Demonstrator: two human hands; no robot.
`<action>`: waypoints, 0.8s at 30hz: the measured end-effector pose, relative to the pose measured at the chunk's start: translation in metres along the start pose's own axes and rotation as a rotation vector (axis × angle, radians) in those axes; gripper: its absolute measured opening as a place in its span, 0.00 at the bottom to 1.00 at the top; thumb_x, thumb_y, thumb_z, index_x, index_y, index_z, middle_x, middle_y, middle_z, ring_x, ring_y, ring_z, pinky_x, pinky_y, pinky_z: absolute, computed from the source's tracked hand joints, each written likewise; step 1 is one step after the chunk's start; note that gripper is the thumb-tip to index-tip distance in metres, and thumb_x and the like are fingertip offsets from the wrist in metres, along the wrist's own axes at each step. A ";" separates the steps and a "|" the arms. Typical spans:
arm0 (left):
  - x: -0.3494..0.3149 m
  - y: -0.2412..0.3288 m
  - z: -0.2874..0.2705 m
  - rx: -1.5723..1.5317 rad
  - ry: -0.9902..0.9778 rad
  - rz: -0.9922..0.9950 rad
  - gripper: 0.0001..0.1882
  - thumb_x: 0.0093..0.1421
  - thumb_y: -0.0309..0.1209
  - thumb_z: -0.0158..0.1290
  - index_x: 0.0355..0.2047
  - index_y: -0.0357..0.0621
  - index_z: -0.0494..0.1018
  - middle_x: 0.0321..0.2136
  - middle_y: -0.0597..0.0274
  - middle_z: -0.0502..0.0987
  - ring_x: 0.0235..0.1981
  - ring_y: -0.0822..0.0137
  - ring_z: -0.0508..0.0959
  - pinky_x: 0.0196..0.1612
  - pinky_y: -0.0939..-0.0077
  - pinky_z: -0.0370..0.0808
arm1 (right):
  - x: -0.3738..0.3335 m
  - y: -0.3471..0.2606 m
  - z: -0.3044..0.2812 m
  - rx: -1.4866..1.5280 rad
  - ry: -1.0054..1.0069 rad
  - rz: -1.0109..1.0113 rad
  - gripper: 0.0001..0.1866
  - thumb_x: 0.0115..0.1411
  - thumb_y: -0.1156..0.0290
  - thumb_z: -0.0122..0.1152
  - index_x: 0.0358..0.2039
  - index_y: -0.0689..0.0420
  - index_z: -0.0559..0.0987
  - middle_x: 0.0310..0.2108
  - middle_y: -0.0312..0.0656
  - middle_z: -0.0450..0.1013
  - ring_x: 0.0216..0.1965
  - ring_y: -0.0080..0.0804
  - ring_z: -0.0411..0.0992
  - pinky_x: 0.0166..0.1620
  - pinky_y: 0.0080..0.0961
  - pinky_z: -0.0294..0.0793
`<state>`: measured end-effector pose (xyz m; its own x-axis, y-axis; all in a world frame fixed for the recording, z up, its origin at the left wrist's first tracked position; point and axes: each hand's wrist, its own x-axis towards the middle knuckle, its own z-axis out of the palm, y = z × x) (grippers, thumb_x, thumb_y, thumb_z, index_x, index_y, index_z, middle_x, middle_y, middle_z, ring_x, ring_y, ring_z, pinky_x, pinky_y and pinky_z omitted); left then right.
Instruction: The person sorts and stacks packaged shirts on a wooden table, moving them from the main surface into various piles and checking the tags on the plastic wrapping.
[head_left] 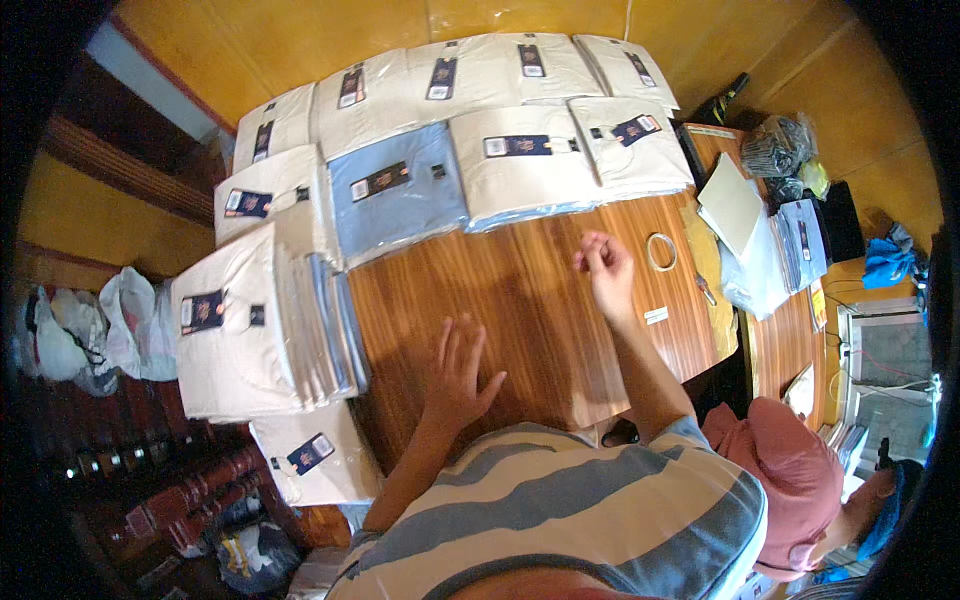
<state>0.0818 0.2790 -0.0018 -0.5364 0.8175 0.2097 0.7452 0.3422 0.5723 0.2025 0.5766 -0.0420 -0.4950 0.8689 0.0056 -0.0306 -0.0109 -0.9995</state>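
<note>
My left hand [458, 372] is over the near left part of the wooden table [480, 285], its fingers stretched and apart, holding nothing. Farther right, my right hand [608, 272] hovers with its fingers curled together in a pinch; whatever sits between them, if anything, is too small to make out. Closest to it are a pale tape ring [661, 237], a small white label strip [656, 316] and a small tool with a reddish handle [705, 290]. A folded light-blue garment in clear plastic [400, 215] lies beyond my left hand, with a dark tag on it.
Stacks of white packed garments [510, 185] line the table's far side; another tall stack [240, 350] stands at the left. A second table [785, 345] on the right bears papers and packets. A person in a reddish shirt [775, 470] is at right. White bags [130, 320] hang far left.
</note>
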 end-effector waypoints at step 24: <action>0.007 -0.010 0.100 0.393 -0.258 -0.377 0.46 0.56 0.47 0.62 0.70 0.44 0.57 0.74 0.42 0.43 0.74 0.41 0.45 0.73 0.41 0.42 | 0.472 -0.012 -0.200 -1.073 0.235 0.068 0.36 0.41 0.42 0.79 0.31 0.68 0.83 0.29 0.53 0.82 0.36 0.41 0.82 0.40 0.34 0.80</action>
<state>0.1106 0.3279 -0.0853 -0.7153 0.6757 -0.1784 0.6394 0.7358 0.2230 0.1434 1.0856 -0.0335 -0.2860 0.9565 0.0568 0.8177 0.2745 -0.5060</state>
